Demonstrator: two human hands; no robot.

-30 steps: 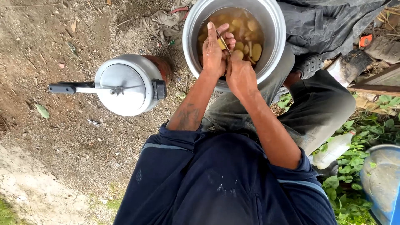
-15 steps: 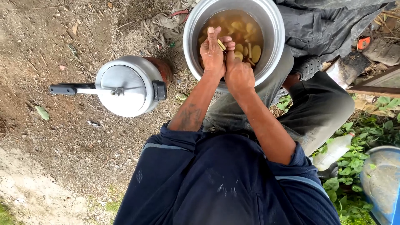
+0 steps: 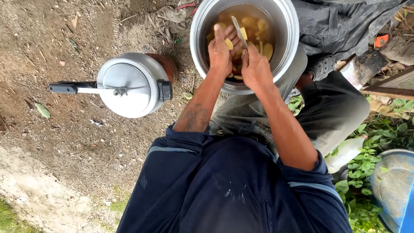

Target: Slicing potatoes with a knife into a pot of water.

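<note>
Bare, stony dirt ground (image 3: pixel 64 164) lies in flat daylight, with green leafy plants (image 3: pixel 366 172) along one edge.

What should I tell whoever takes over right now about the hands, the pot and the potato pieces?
Left hand: holds a yellow potato piece over the steel pot.
Right hand: grips a knife, blade over the pot.
Pot: by the knees, with murky water and many cut pieces in it.
Pressure cooker: lidded, on the dirt to the left.
Done: many pieces cut.
Left: the held piece.
</note>
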